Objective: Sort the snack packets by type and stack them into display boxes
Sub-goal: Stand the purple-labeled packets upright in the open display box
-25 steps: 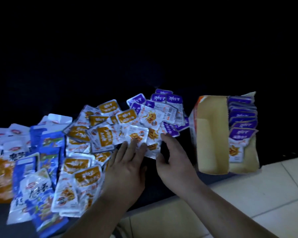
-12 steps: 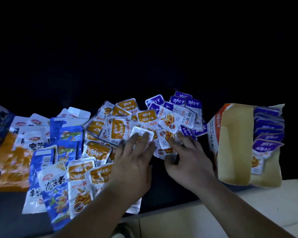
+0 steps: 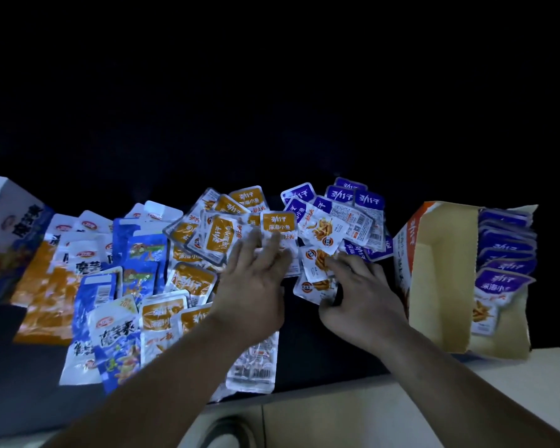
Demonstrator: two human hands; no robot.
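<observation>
Head view: left hand (image 3: 256,286) reaches forward palm down, fingers straight, slightly spread and blurred, lying over the yellow-headed white foil snack packets (image 3: 220,234); it holds nothing. The right hand (image 3: 359,295) is bent, fingers curled onto two white foil packets printed with orange strips (image 3: 316,276), thumb at their lower edge, pinching them. All lie on a dark tabletop (image 3: 304,350) above pale floor tiles (image 3: 369,415); the room behind is black. Purple-headed packets (image 3: 366,202) fan out beyond the right hand. Just right stands an open brown cardboard display box (image 3: 440,270) holding a stacked row of purple packets (image 3: 505,276). Blue packets (image 3: 146,253), orange packets (image 3: 46,286) and a white-and-blue carton (image 3: 10,221) crowd the left.
</observation>
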